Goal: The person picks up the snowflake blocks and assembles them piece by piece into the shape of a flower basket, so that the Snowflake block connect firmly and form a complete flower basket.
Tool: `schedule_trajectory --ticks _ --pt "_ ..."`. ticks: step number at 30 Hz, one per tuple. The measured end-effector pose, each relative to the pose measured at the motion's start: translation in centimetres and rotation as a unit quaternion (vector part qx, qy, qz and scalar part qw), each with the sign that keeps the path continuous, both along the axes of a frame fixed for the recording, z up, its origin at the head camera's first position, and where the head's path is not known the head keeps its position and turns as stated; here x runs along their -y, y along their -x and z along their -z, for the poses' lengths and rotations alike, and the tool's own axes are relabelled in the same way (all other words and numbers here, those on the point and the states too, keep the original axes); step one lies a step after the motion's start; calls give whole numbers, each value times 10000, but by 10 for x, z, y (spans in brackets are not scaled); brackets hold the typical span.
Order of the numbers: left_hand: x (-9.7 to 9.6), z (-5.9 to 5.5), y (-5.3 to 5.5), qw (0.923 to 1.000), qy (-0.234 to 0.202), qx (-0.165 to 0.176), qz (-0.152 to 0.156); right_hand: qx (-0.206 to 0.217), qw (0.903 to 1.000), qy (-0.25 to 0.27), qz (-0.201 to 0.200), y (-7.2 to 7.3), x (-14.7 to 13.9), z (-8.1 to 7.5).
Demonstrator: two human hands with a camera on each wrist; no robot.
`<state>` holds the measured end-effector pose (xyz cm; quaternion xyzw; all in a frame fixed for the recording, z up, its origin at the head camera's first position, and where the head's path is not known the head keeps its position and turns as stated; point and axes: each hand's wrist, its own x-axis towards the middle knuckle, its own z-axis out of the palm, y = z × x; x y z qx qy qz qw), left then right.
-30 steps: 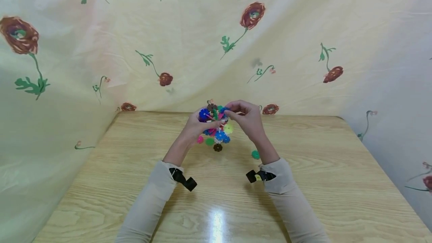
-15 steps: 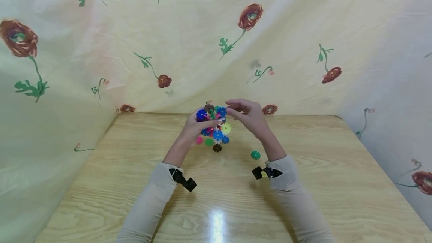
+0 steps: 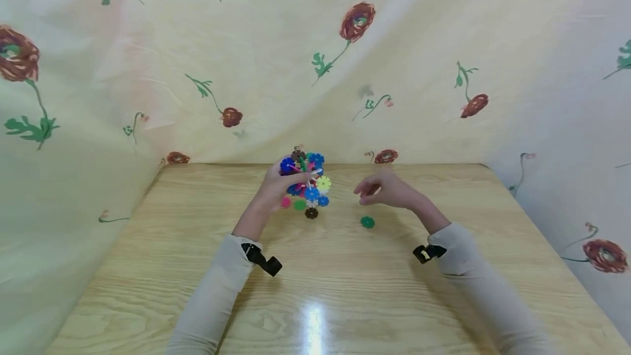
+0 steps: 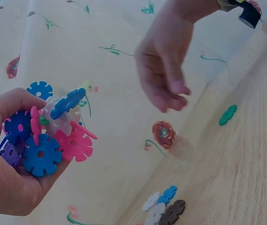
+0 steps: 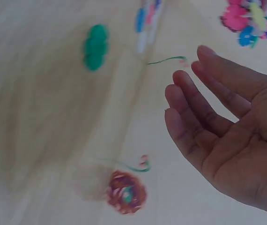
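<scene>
Nearest, 1 green disc (image 3: pixel 367 222) lies on the wooden table (image 3: pixel 345 273), apparently left unjoined. Beyond, the empty right hand (image 3: pixel 386 189) hovers, loosely bent. Farther, the left hand (image 3: pixel 273 188) grips a multicoloured disc cluster (image 4: pixel 42 156), seemingly well built up.

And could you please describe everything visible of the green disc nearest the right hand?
The green disc is one even colour, thin, with a notched, petal-like rim, and looks like plastic. It lies flat on the wood-grained table, nearer the person than the right hand, touched by no hand or other piece.
</scene>
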<state>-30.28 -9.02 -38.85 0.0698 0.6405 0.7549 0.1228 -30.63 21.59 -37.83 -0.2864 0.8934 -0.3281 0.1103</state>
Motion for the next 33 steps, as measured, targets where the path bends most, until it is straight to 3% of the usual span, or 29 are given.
schedule_trajectory --ticks 6,12,28,33 --pt "1 0 -5 9999 25 72 -93 480 9977 -338 -330 0 -15 27" --pt "1 -1 -9 9998 -7 133 -179 573 9968 -385 -396 -2 -19 42" --pt "-1 -2 -19 9998 29 57 -206 868 9953 -217 -368 -10 -15 46" --pt "-2 -1 -22 9998 46 39 -213 661 9975 33 -242 -8 -9 45"
